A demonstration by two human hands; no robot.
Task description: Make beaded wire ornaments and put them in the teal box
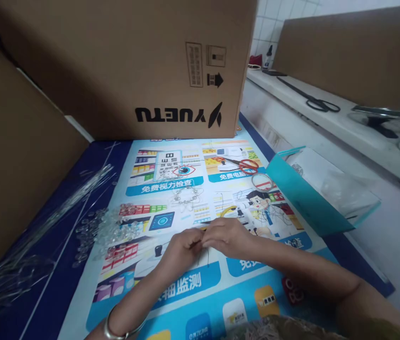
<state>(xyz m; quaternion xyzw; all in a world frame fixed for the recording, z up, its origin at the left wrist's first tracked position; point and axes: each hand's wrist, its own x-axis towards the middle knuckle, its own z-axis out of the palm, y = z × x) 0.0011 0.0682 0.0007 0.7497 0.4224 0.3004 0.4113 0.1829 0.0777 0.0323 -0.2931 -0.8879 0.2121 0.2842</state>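
Observation:
My left hand [182,249] and my right hand [225,237] meet over the printed poster mat [185,293], fingertips pinched together on a thin dark thread [208,259] that hangs down between them. What the fingertips pinch besides the thread is too small to tell. A pile of clear beads [109,231] lies to the left of my hands. A small beaded piece [185,197] rests on the mat just beyond them. A silver bangle [122,330] is on my left wrist.
A large brown carton [122,61] stands behind the mat, another cardboard wall [12,156] at left. Clear plastic strips [44,222] lie at left. Red-handled scissors [244,164], a ring [261,182] and a teal box [313,193] sit to the right. Black scissors [313,100] lie on the white ledge.

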